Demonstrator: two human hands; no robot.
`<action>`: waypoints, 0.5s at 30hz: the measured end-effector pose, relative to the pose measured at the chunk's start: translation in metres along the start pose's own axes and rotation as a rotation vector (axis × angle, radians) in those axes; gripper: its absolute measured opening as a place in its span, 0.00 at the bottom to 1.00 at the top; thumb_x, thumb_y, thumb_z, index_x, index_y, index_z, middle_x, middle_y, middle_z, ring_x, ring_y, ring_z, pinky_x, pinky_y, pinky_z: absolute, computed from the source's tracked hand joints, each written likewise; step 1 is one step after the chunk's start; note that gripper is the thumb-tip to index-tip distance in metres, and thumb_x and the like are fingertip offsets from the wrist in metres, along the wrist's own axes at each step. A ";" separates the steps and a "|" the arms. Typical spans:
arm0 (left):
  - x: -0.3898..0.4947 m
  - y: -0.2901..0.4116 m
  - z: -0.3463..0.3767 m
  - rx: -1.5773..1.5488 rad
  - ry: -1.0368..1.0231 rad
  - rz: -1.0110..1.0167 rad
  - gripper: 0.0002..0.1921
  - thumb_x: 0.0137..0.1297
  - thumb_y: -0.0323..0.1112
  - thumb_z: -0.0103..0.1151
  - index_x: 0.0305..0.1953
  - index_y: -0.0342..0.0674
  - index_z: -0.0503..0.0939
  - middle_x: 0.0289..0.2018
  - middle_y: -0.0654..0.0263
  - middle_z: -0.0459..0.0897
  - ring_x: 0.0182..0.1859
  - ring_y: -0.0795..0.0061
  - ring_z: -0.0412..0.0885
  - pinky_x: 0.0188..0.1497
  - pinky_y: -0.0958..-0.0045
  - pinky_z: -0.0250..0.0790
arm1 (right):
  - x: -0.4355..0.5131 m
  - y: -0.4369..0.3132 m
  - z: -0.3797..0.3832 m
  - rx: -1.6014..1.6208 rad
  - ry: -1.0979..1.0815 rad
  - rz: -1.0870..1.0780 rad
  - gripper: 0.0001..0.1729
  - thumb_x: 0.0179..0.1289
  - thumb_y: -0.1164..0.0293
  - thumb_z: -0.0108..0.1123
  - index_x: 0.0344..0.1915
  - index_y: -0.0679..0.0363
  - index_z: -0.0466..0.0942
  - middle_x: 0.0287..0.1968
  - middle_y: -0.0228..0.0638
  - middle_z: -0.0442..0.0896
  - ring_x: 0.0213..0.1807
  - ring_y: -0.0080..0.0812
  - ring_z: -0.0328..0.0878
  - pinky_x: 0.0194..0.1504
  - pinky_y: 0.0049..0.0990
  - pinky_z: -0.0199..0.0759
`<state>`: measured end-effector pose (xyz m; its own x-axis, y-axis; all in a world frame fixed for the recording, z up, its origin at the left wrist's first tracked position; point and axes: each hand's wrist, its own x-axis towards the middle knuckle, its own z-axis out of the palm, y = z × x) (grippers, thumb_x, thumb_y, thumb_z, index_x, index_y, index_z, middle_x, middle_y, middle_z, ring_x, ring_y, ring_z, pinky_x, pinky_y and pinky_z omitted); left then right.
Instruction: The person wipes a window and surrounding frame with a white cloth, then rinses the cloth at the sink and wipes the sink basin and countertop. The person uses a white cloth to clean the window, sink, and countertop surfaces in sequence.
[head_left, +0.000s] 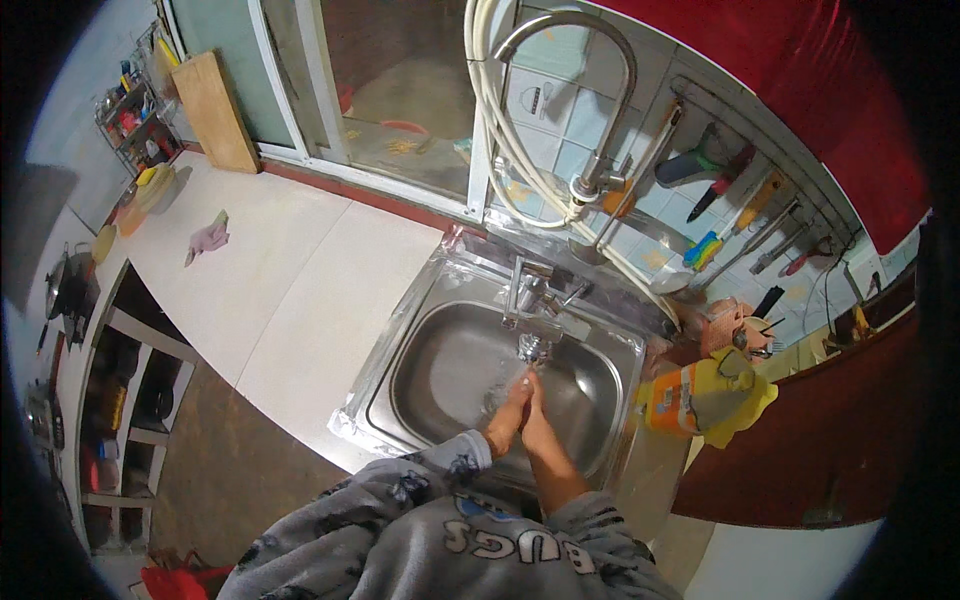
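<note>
Over the basin of a stainless steel sink (442, 360), my left hand (513, 405) and my right hand (535, 409) are pressed against each other, palms facing inward. Their fingertips point toward a chrome faucet (529, 289), just below its spout end. Some water seems to run there and spread over the basin floor. I see no object in either hand, but the space between the palms is hidden. Grey fleece sleeves (450, 465) cover my forearms, the left nearly to the wrist, the right higher up.
A white countertop (300, 277) on the left holds a crumpled pinkish cloth (208, 238). A wooden board (214, 112) leans by the sliding window. Right of the sink lies a yellow plastic bag (697, 397). A tall gooseneck tap (630, 82) and hanging utensils (724, 180) occupy the tiled wall.
</note>
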<state>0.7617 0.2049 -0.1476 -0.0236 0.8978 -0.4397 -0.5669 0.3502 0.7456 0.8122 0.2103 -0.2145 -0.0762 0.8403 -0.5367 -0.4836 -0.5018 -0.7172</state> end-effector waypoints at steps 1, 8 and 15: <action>-0.003 0.007 0.005 0.017 -0.040 0.045 0.20 0.69 0.47 0.39 0.54 0.39 0.69 0.47 0.67 0.75 0.48 0.68 0.72 0.52 0.68 0.64 | 0.024 0.025 -0.015 0.125 0.024 0.084 0.34 0.66 0.44 0.40 0.60 0.59 0.62 0.52 0.34 0.71 0.54 0.31 0.67 0.55 0.29 0.62; 0.043 -0.020 -0.052 0.828 -0.241 0.137 0.20 0.68 0.40 0.40 0.56 0.37 0.68 0.49 0.60 0.74 0.53 0.65 0.69 0.57 0.67 0.58 | -0.018 -0.023 0.024 0.062 -0.178 0.017 0.32 0.65 0.47 0.46 0.60 0.57 0.62 0.56 0.35 0.70 0.56 0.31 0.67 0.55 0.30 0.63; 0.041 -0.011 -0.038 1.175 -0.092 0.352 0.25 0.70 0.47 0.33 0.59 0.37 0.65 0.62 0.51 0.63 0.63 0.54 0.59 0.66 0.58 0.46 | -0.003 -0.019 0.007 0.087 -0.281 -0.059 0.26 0.69 0.54 0.44 0.60 0.56 0.62 0.57 0.34 0.69 0.58 0.32 0.66 0.60 0.35 0.61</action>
<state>0.7358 0.2280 -0.1933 0.0598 0.9907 -0.1221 0.5459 0.0699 0.8349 0.8155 0.2188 -0.1967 -0.2781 0.8975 -0.3422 -0.5662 -0.4409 -0.6964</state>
